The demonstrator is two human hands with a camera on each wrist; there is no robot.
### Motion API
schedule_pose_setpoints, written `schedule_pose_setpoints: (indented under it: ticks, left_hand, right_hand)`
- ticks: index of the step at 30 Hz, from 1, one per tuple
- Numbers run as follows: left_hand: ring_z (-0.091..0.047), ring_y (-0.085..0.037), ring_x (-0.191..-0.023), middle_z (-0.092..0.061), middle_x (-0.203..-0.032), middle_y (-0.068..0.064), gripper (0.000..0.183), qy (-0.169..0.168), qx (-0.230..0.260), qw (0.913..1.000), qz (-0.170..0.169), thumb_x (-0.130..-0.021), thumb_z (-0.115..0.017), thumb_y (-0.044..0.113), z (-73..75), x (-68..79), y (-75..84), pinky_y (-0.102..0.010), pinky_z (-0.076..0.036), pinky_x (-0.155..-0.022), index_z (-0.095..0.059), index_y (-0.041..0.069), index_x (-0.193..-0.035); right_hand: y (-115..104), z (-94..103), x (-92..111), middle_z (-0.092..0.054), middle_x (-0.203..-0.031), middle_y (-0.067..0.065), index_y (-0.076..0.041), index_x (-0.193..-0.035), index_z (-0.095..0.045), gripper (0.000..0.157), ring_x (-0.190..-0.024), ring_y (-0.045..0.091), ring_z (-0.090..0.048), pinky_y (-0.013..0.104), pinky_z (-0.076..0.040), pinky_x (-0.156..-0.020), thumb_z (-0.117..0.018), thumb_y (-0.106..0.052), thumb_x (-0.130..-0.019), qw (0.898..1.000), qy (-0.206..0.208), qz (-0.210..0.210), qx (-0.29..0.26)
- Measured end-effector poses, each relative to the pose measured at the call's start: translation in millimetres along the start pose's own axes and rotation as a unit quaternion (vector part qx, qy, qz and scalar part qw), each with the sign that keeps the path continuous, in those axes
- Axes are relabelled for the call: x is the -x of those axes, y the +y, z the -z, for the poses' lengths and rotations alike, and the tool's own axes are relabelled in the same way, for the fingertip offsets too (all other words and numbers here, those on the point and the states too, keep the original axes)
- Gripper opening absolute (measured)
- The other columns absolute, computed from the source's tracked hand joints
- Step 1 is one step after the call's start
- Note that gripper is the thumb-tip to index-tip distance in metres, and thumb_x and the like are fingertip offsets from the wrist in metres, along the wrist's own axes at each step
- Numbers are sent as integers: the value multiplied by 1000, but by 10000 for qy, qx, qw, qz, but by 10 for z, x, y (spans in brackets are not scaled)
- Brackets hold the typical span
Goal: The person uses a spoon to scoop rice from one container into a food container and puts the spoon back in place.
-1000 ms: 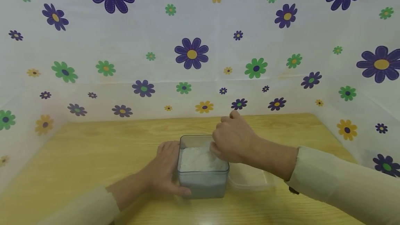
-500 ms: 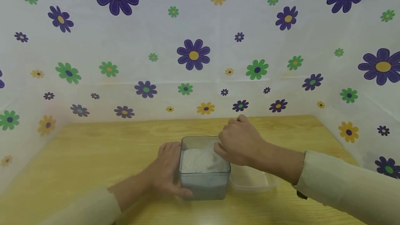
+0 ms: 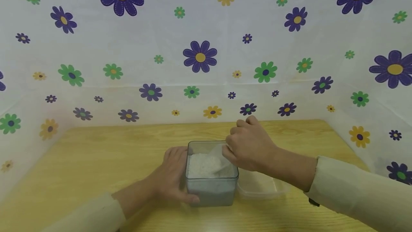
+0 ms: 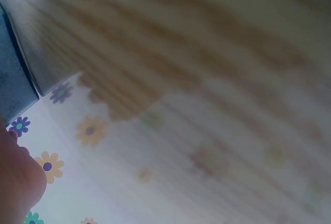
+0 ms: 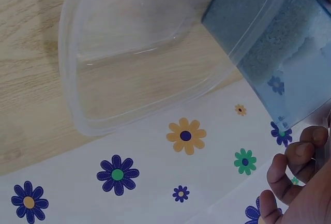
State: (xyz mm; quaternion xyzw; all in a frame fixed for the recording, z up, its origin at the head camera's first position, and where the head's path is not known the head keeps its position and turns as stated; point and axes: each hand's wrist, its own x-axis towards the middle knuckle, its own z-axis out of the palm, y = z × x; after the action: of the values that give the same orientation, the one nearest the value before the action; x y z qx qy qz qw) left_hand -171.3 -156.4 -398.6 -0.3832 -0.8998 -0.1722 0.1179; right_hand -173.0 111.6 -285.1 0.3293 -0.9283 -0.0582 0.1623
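A grey-blue see-through square container filled with white rice-like grains stands on the table. My left hand rests against its left side, fingers extended along the wall and thumb across the front corner. Over the right rim my right hand grips a clear scoop, whose blade dips into the grains. The right wrist view shows curled fingers around its handle, and the container with its grains through the wall. In the left wrist view only part of my hand shows beside the container.
To the right of the container a clear shallow plastic tub sits on the wooden table, partly under my right forearm. A white flower-print sheet stands along the back and both sides.
My right hand has shifted slightly right, and the scoop's clear blade shows more above the grains. My left hand stays at the container. The head view has shifted a little.
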Motion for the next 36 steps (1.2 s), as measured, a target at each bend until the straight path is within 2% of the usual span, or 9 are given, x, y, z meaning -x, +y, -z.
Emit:
schedule_pose_setpoints:
  ticks: [5, 18, 24, 26, 33, 36]
  left_hand:
    - [-39, -28, -127, -46, -135, -12, 121, -51, 63, 9999, 84, -67, -53, 93, 2, 0, 6, -55, -26, -107, -36, -1, -142]
    - [-38, -28, -128, -46, -136, -13, 123, -45, 16, 9999, 108, -67, -54, 93, 31, 15, 21, -55, -26, -108, -36, -2, -143]
    - [-38, -28, -127, -46, -135, -12, 121, -22, 44, 10000, 75, -68, -51, 94, 24, 3, 22, -55, -27, -107, -36, -1, -142]
    - [-38, -29, -127, -46, -135, -13, 121, -15, 58, 10000, 64, -68, -50, 94, 22, 3, 22, -55, -27, -107, -36, -1, -142]
    - [-38, -30, -128, -45, -136, -14, 123, -50, 126, 9998, 110, -68, -49, 95, 25, 6, 21, -55, -26, -107, -35, -2, -143]
    - [-39, -30, -127, -46, -135, -14, 123, -34, 131, 9999, 82, -68, -48, 95, 25, 7, 20, -55, -26, -107, -35, -2, -143]
  right_hand:
    - [12, -12, 19, -43, -57, -9, -23, -53, -47, 40, -73, 16, -49, 40, -38, -79, -48, -29, -92, 9996, -29, -175, -204]
    - [68, -22, 60, -37, -51, -8, -21, -48, -42, 47, -69, 13, -48, 40, -39, -81, -46, -28, -95, 9918, 105, -630, -1108]
    - [112, -64, 73, -32, -47, -9, -20, -48, -39, 47, -55, 11, -37, 44, -43, -82, -49, -25, -94, 9792, 387, -845, -1805]
    - [120, -78, 79, -31, -47, -9, -19, -48, -38, 47, -53, 11, -34, 42, -42, -80, -49, -23, -93, 9743, 432, -935, -2006]
    - [146, -95, 105, -31, -49, -7, -18, -50, -36, 47, -48, 10, -30, 26, -29, -51, -52, -20, -93, 9534, 374, -1225, -2731]
    - [166, -111, 123, -33, -50, -6, -18, -51, -36, 47, -49, 10, -31, 26, -31, -52, -52, -20, -95, 9419, 305, -1358, -3058]
